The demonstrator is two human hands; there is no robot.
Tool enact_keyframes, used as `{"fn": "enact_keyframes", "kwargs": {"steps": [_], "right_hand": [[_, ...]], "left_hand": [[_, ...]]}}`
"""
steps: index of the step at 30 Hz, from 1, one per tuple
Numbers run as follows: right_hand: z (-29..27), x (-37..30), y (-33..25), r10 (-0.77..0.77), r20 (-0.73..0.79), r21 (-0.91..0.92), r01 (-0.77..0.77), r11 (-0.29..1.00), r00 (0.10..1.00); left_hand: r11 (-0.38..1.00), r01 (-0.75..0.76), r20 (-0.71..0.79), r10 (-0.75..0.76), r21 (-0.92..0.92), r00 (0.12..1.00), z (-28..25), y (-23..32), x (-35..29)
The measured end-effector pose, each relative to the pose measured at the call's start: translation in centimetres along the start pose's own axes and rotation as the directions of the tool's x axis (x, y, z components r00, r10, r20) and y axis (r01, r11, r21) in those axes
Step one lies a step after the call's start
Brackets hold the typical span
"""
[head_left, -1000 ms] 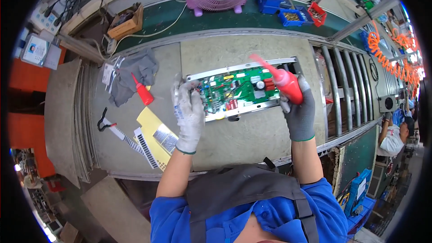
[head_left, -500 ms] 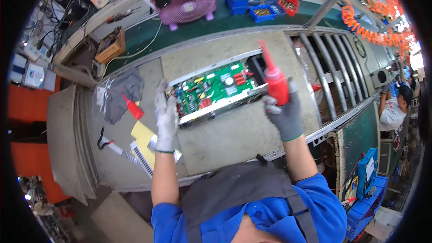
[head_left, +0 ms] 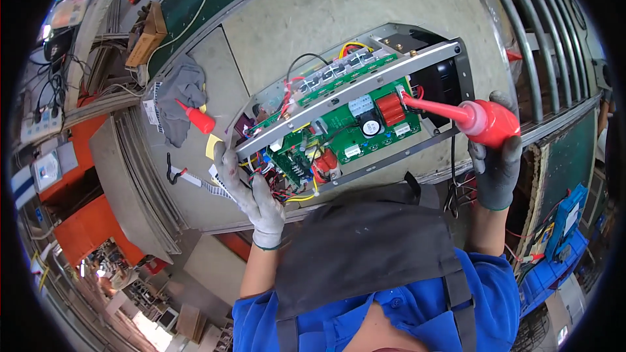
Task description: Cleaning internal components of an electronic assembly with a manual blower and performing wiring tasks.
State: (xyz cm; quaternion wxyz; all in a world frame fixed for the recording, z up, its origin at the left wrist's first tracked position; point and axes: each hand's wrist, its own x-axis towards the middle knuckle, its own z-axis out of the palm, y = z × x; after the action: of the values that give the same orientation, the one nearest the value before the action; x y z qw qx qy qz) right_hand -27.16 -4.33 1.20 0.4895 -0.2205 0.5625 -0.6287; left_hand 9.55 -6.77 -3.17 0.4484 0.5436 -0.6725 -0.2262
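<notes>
Tilted up now, chassis [head_left: 352,117] in left grip [head_left: 251,189]; right hand [head_left: 495,156] clasps red bottle [head_left: 486,120].

Gloved left hand [head_left: 251,190] gripping, right hand [head_left: 497,156] clenched, raised

A metal chassis [head_left: 365,85] holding green circuit boards [head_left: 345,133] stands tilted up on its long edge on the workbench, its wiring of red, yellow and black leads exposed. A gloved left hand [head_left: 251,189] steadies its lower-left corner. A gloved right hand [head_left: 497,156] grips a red squeeze bottle [head_left: 486,120], its long nozzle tip touching the board beside a red component.
</notes>
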Motion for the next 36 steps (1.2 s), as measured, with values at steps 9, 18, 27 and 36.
{"fn": "enact_keyframes", "kwargs": {"steps": [9,18,27,36], "right_hand": [[1.0,-2.0,-0.1,0.008,0.068,-0.147,0.002,0.989,0.998],[4.8,-4.8,-1.3,-0.346,0.683,-0.421,0.734,0.533,0.643],[7.9,-6.0,-1.7,-0.362,0.726,-0.465,0.806,0.368,0.584],[9.5,-7.1,-1.4,-0.386,0.789,-0.437,0.878,0.195,0.479]], "left_hand": [[0.998,0.062,-0.008,-0.062,0.017,0.998,0.0,0.2,0.3],[0.998,0.029,-0.009,-0.030,-0.059,1.000,-0.2,-0.8,0.0],[0.995,-0.012,-0.028,0.009,-0.101,1.000,0.1,-0.7,0.2],[0.994,-0.044,0.000,0.044,-0.097,0.999,-0.2,-0.8,0.2]]}}
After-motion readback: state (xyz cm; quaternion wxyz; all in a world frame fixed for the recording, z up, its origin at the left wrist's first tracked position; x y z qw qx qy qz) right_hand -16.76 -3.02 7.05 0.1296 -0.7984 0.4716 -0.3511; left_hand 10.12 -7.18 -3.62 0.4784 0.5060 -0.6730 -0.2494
